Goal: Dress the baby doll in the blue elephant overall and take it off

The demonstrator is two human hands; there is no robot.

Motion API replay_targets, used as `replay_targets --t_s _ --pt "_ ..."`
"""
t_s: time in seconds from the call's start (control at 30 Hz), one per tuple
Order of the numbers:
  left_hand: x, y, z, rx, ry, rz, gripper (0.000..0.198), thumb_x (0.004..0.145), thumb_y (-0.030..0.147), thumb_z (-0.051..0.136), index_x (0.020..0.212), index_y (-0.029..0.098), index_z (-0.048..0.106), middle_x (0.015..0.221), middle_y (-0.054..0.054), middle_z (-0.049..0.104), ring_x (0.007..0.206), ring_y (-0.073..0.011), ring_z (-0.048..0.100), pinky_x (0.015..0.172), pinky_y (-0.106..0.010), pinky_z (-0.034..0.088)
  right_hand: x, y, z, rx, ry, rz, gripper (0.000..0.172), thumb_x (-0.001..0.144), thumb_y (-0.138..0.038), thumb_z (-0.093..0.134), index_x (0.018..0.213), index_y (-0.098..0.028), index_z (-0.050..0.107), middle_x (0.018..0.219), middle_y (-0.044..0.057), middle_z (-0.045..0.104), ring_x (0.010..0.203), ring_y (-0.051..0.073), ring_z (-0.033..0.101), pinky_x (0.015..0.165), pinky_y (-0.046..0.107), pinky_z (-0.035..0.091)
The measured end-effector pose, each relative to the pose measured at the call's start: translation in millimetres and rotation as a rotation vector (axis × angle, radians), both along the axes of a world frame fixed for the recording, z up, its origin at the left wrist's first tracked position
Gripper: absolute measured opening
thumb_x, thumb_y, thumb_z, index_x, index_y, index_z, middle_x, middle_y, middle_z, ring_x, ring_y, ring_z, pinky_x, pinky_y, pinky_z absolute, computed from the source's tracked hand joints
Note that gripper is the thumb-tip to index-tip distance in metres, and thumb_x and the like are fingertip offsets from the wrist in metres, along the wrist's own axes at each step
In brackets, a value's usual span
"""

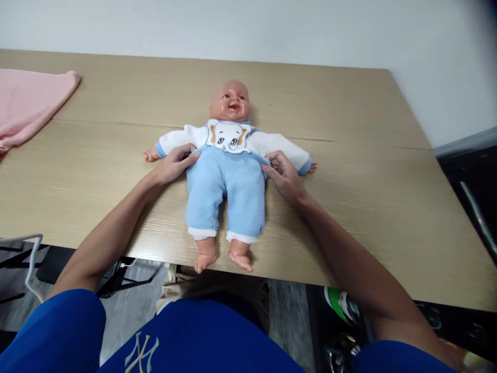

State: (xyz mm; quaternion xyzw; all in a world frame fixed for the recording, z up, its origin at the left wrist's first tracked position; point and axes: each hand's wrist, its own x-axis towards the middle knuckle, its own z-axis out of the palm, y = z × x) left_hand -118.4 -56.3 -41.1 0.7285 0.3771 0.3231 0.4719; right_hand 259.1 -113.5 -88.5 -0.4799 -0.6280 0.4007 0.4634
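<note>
A baby doll (225, 171) lies face up on the table, its bare feet toward me at the front edge. It wears light blue fleece pants (244, 197) with white cuffs and a white top with blue cuffs. On its chest is a white bib (228, 135) with an animal face. My left hand (179, 161) pinches the pants at the waist on the left side. On the opposite side my right hand (285, 173) grips the waist edge between thumb and fingers, drawing it slightly outward. Both doll arms stretch out sideways.
A pink cloth (31, 106) lies at the table's far left. The wooden table (349, 114) has a seam running across it and meets a pale wall behind. A white cable (33, 264) hangs at the left front. Below the right front edge are dark items and a green-and-white object (337, 304).
</note>
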Motion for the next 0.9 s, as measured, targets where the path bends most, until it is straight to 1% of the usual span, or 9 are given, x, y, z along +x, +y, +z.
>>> replay_targets --t_s 0.1,0.2,0.33,0.47,0.57,0.63,0.77,0.83,0.9 --pt "0.8 1.8 -2.0 -0.085 -0.080 0.000 0.061 0.094 0.079 0.091 0.091 0.023 0.066 0.086 -0.001 0.055 0.076 -0.0176 0.047 0.070 -0.035 0.037 0.3 1.3 -1.7 -0.010 0.049 -0.016 0.057 0.096 -0.081 0.084 0.102 -0.031 0.059 0.083 -0.002 0.057 0.077 0.021 0.055 0.071 0.037 0.045" --pt "3.0 4.2 -8.1 -0.125 -0.166 0.052 0.058 0.087 0.068 0.101 0.097 0.024 0.065 0.090 -0.001 0.058 0.077 -0.0172 0.050 0.071 -0.034 0.039 -0.3 2.3 -4.2 -0.007 0.068 -0.013 0.058 0.095 -0.081 0.086 0.102 -0.030 0.059 0.082 -0.002 0.056 0.076 0.021 0.053 0.070 0.036 0.043" --pt "4.7 3.7 -13.3 -0.056 -0.174 0.120 0.062 0.081 0.064 0.105 0.102 0.025 0.062 0.091 0.000 0.058 0.079 -0.0175 0.052 0.072 -0.034 0.041 0.5 3.0 -6.3 -0.008 0.051 -0.002 0.058 0.096 -0.082 0.085 0.103 -0.030 0.060 0.080 -0.003 0.055 0.074 0.020 0.051 0.068 0.035 0.040" --pt "-1.0 1.7 -7.7 0.152 0.019 0.151 0.057 0.091 0.072 0.095 0.100 0.025 0.065 0.093 -0.002 0.061 0.087 -0.0218 0.053 0.082 -0.037 0.046 6.8 2.3 -2.0 -0.011 -0.005 0.056 0.054 0.099 -0.079 0.083 0.105 -0.030 0.064 0.087 -0.001 0.061 0.081 0.022 0.058 0.074 0.036 0.047" --pt "-8.9 2.9 0.1 0.258 0.196 0.102 0.051 0.103 0.073 0.078 0.092 0.025 0.066 0.094 -0.006 0.064 0.096 -0.0269 0.055 0.098 -0.044 0.050 13.1 1.3 5.2 0.028 -0.115 0.111 0.050 0.101 -0.076 0.081 0.109 -0.028 0.069 0.096 0.002 0.069 0.091 0.026 0.065 0.086 0.040 0.053" --pt "-13.7 4.6 3.7 0.200 0.227 0.038 0.046 0.104 0.067 0.071 0.089 0.024 0.064 0.097 -0.006 0.063 0.098 -0.0280 0.055 0.103 -0.046 0.049 15.8 1.0 9.8 0.080 -0.194 0.141 0.048 0.103 -0.074 0.080 0.107 -0.027 0.071 0.100 0.004 0.072 0.096 0.028 0.066 0.093 0.043 0.054" --pt "-18.7 7.0 0.0 -0.035 0.124 -0.027 0.031 0.097 0.053 0.070 0.093 0.024 0.059 0.096 -0.004 0.057 0.096 -0.0271 0.053 0.098 -0.044 0.050 14.9 0.1 13.7 0.118 -0.224 0.193 0.045 0.102 -0.070 0.080 0.099 -0.026 0.071 0.102 0.006 0.071 0.099 0.030 0.064 0.098 0.045 0.052" --pt "-19.0 7.2 -7.4 -0.055 0.069 0.002 0.027 0.096 0.050 0.067 0.095 0.025 0.059 0.097 -0.004 0.058 0.098 -0.0277 0.055 0.098 -0.044 0.052 12.6 -0.5 13.0 0.052 -0.157 0.184 0.043 0.101 -0.069 0.081 0.099 -0.026 0.071 0.100 0.005 0.068 0.098 0.029 0.062 0.094 0.044 0.052" --pt "-18.1 6.8 -16.1 -0.002 0.061 0.058 0.026 0.101 0.051 0.062 0.101 0.025 0.059 0.099 -0.005 0.062 0.100 -0.0280 0.058 0.099 -0.044 0.055 9.9 -0.8 11.3 -0.033 -0.068 0.146 0.043 0.101 -0.069 0.080 0.098 -0.027 0.070 0.095 0.002 0.064 0.094 0.027 0.059 0.089 0.041 0.051"
